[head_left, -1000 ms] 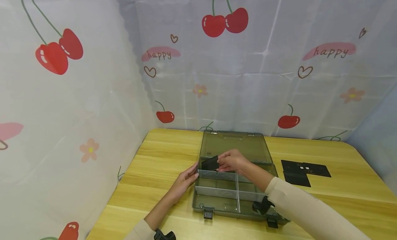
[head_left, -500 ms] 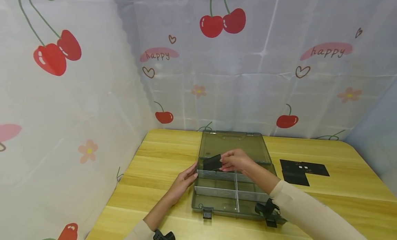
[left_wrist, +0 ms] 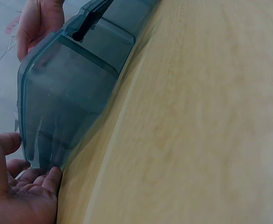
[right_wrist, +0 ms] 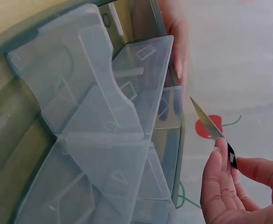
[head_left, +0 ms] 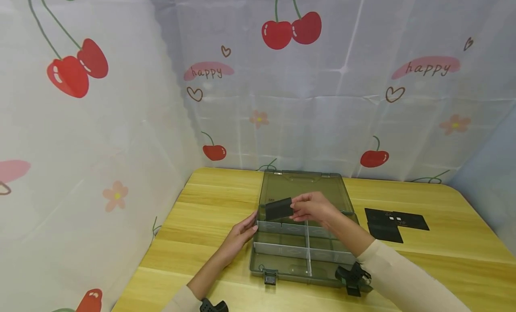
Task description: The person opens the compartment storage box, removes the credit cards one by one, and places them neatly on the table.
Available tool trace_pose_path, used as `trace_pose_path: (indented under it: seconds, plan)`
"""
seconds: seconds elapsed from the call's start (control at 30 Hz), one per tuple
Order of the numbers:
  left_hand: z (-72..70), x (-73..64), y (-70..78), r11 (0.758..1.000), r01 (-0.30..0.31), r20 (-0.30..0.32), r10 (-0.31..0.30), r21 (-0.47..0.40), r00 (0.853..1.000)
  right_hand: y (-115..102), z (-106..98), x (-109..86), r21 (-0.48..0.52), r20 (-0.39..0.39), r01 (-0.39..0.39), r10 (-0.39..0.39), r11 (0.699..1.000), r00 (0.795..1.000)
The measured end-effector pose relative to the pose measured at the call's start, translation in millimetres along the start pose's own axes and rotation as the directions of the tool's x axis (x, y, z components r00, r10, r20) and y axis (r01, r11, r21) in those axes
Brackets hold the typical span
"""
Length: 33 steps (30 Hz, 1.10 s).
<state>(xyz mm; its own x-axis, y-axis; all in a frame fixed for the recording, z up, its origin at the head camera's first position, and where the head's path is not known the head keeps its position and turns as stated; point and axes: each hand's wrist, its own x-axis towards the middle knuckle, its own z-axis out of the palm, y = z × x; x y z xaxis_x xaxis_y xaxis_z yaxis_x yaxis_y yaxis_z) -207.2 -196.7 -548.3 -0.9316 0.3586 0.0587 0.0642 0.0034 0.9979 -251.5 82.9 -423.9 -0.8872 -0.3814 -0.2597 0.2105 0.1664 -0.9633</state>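
My right hand [head_left: 310, 206] pinches a thin black card [head_left: 279, 209] by its right end between thumb and fingertips. The card is tilted above the back left compartment of a clear grey storage box [head_left: 282, 262]. From the right wrist view, the card [right_wrist: 206, 116] shows nearly edge-on, beyond the box's side. My left hand [head_left: 242, 236] holds the box's left side near the back; in the left wrist view its thumb is at the rim and its curled fingers are against the lower wall. Pale dividers [head_left: 282, 248] split the box into compartments.
The box's lid [head_left: 306, 189] lies folded back behind it. Three black cards [head_left: 385, 231] lie overlapping on the wooden table [head_left: 193, 222], right of the box. Two latches [head_left: 270, 277] hang at the front. A cherry-print curtain [head_left: 306, 101] stands behind.
My right hand has lifted the black card slightly up and to the right, away from the back left compartment. My left hand has stayed at the box's side.
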Motion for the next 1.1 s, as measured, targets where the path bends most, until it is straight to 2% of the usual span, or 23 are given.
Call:
trace_pose_path:
  seconds: [0.53,1.1]
  plan:
    - [0.4,0.5,-0.8,1.000,-0.007,-0.005,0.007,-0.016,1.000,4,-10,-24.9,0.096,-0.005,0.053,-0.053,0.994,0.999]
    - [-1.2,2.0,-3.9,1.000,-0.006,-0.003,0.006,-0.013,1.000,9,-22,-47.0,0.093,-0.013,0.101,-0.101,0.990,0.995]
